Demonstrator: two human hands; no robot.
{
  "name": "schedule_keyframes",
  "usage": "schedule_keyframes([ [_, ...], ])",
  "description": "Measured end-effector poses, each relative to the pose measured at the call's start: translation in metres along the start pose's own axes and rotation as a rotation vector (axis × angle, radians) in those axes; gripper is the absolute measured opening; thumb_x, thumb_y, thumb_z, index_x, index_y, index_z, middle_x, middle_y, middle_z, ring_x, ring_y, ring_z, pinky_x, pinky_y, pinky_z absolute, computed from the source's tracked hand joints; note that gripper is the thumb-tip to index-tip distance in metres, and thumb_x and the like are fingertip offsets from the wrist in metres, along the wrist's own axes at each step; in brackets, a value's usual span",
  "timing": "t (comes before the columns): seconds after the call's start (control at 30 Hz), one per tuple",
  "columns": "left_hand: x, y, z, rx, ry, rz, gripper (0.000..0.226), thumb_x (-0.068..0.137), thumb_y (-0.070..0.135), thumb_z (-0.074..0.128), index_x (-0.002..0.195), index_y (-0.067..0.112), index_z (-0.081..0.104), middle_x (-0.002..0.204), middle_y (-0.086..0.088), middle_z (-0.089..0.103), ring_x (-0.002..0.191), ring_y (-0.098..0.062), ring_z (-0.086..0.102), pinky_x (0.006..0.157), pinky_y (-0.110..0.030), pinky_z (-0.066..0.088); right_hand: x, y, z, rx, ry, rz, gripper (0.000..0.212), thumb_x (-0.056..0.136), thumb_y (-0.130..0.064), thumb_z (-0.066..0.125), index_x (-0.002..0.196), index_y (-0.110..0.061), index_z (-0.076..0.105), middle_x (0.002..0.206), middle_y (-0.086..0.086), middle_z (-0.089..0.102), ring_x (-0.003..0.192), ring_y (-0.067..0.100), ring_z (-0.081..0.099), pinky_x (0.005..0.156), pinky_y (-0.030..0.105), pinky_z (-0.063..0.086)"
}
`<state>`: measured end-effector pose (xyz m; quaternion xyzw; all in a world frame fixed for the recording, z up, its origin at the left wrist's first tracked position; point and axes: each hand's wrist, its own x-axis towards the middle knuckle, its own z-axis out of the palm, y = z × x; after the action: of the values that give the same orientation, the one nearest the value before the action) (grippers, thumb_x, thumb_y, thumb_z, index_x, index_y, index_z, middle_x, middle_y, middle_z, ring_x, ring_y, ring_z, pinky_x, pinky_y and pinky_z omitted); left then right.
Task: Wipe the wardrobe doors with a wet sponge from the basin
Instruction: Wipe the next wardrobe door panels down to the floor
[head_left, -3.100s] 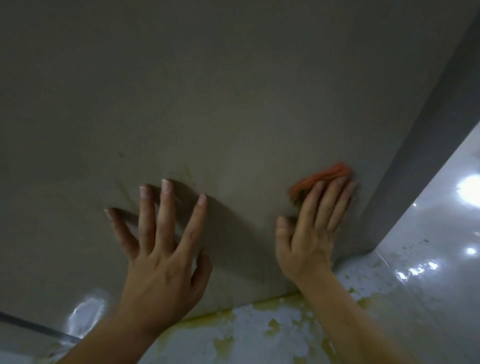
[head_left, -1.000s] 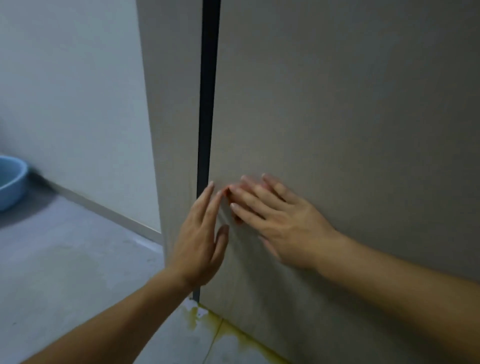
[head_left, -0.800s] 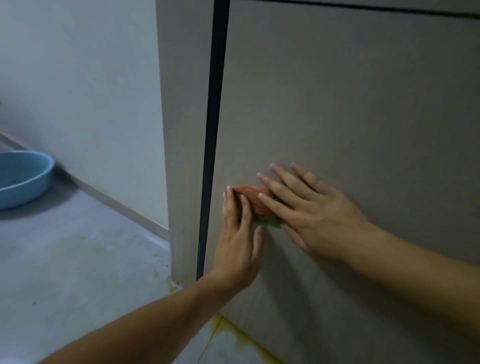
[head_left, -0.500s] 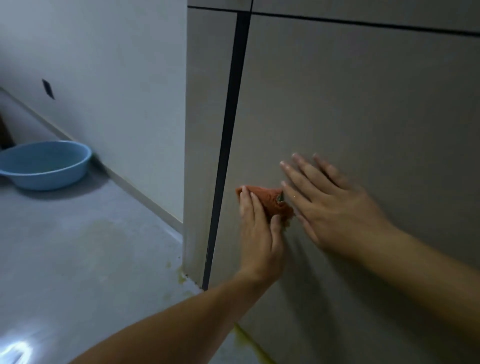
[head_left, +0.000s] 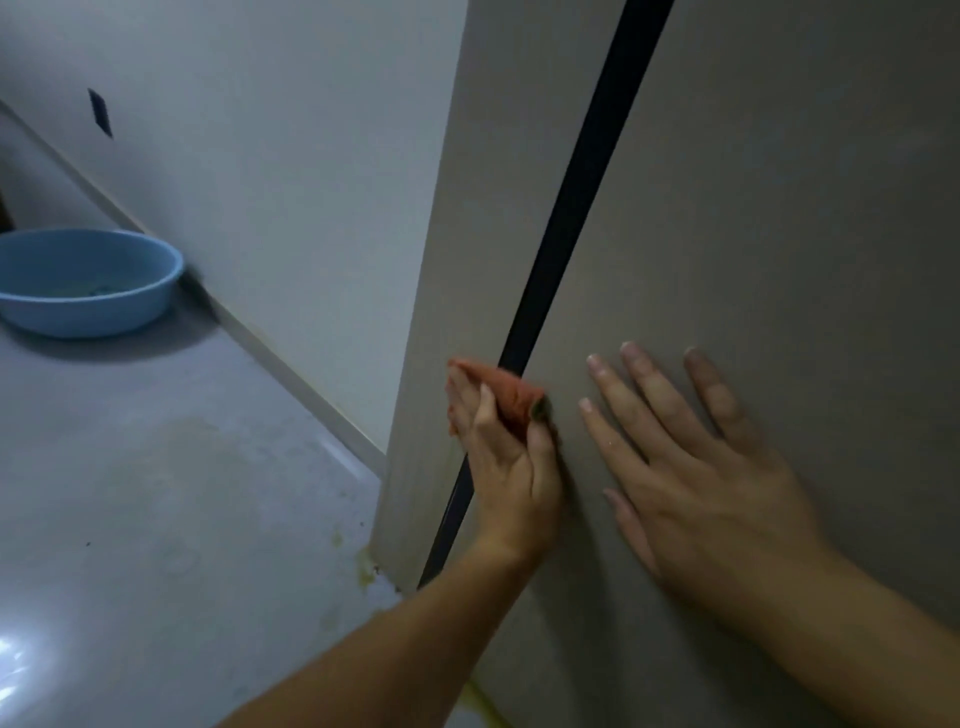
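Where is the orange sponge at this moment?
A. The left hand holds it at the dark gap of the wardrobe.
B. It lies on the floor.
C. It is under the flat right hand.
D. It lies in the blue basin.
A: the left hand grips the sponge against the dark gap, while the right hand lies flat and bare on the door.

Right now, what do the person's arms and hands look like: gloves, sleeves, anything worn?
No gloves on the left hand or the right hand. The left forearm and right forearm are uncovered up to the frame edge, with no sleeve or cuff in view. No watch, bracelet or ring shows. Nails look short, with no polish that I can tell.
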<state>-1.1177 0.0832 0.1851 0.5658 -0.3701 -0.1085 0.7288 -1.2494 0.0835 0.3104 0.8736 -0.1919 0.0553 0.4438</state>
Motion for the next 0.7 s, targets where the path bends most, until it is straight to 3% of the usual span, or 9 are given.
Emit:
schedule_keyframes([
  [0.07,-0.017,-0.023,-0.011,0.009,-0.049,-0.030,0.076,0.100,0.045,0.039,0.135,0.075,-0.022,0.165,0.018,-0.027,0.154,-0.007,-0.020,0.128,-0.053,0.004,0.003,-0.009,0.004,0.005,-0.026,0.001,0.070,0.096,-0.040,0.032,0.154,-0.001,0.036,0.167,0.024,0.013,0.157,0.038,0.006,0.125,0.060,0.001],
  [0.17,0.025,-0.019,-0.014,-0.021,0.005,0.077,0.064,0.100,0.059,0.034,0.146,0.066,-0.010,0.168,0.016,-0.020,0.156,-0.010,-0.015,0.127,-0.056,0.007,0.009,-0.012,0.004,-0.013,-0.036,0.006,0.070,0.094,-0.038,0.035,0.154,-0.001,0.037,0.168,0.022,0.014,0.157,0.038,0.008,0.125,0.061,0.003],
  [0.23,0.071,0.000,-0.019,-0.027,0.069,0.205,0.056,0.104,0.054,0.030,0.154,0.049,0.005,0.171,0.007,-0.009,0.158,-0.016,-0.008,0.126,-0.058,0.010,0.009,-0.013,0.005,-0.036,-0.036,0.006,0.071,0.094,-0.038,0.041,0.154,-0.002,0.037,0.168,0.022,0.014,0.157,0.038,0.009,0.125,0.062,0.005],
  [0.3,0.094,0.006,-0.023,0.023,0.061,0.329,0.059,0.107,0.042,0.028,0.161,0.029,0.008,0.172,0.000,-0.004,0.159,-0.022,-0.006,0.126,-0.059,0.009,0.008,-0.014,0.006,-0.053,-0.042,0.010,0.072,0.094,-0.039,0.044,0.155,-0.002,0.036,0.168,0.022,0.013,0.157,0.038,0.008,0.125,0.062,0.005],
  [0.4,0.052,-0.027,-0.020,0.155,0.026,0.275,0.067,0.106,0.033,0.027,0.162,0.006,0.001,0.171,-0.009,-0.009,0.158,-0.025,-0.010,0.127,-0.057,0.001,0.009,-0.023,0.010,-0.055,-0.060,0.015,0.072,0.094,-0.040,0.045,0.155,-0.003,0.036,0.168,0.022,0.011,0.157,0.039,0.007,0.124,0.063,0.007],
  [0.53,-0.039,-0.092,-0.023,0.165,-0.065,0.070,0.069,0.106,0.037,0.025,0.161,0.013,-0.009,0.170,0.000,-0.018,0.158,-0.022,-0.013,0.126,-0.062,0.004,0.016,-0.041,0.019,-0.022,-0.096,-0.031,0.072,0.094,-0.040,0.044,0.155,-0.002,0.036,0.168,0.023,0.010,0.157,0.039,0.005,0.125,0.061,0.005],
  [0.7,0.010,-0.067,-0.024,0.081,0.010,0.023,0.067,0.105,0.041,0.019,0.161,0.015,-0.006,0.170,0.000,-0.017,0.156,-0.016,-0.018,0.127,-0.045,-0.010,0.028,-0.058,0.027,-0.007,-0.104,-0.013,0.072,0.095,-0.041,0.041,0.155,-0.002,0.033,0.168,0.024,0.011,0.157,0.040,0.003,0.124,0.062,0.001],
])
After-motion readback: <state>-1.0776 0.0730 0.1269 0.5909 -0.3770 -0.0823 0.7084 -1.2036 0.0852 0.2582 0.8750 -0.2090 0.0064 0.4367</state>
